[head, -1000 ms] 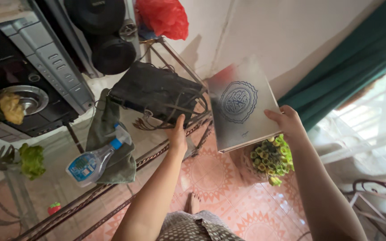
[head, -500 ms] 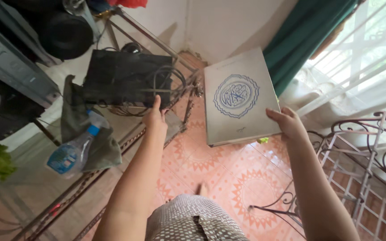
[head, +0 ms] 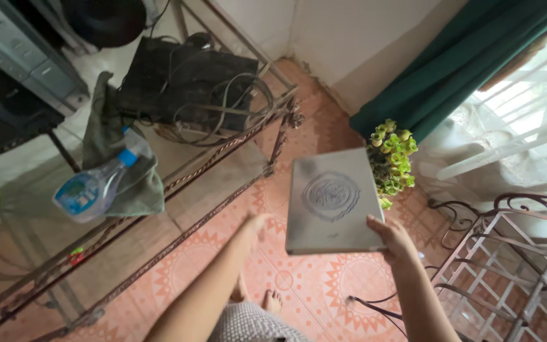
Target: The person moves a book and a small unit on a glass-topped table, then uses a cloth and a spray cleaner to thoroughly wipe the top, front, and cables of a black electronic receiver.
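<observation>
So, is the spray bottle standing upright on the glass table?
No, the spray bottle lies on its side, partly on a green cloth on the glass table.

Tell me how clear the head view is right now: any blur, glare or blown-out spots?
Head view: the grey book in the right hand is motion-smeared, its round emblem soft; the left hand is blurred too. The window at right is overexposed. The glass table shows pale reflections. The spray bottle stays fairly sharp.
</observation>
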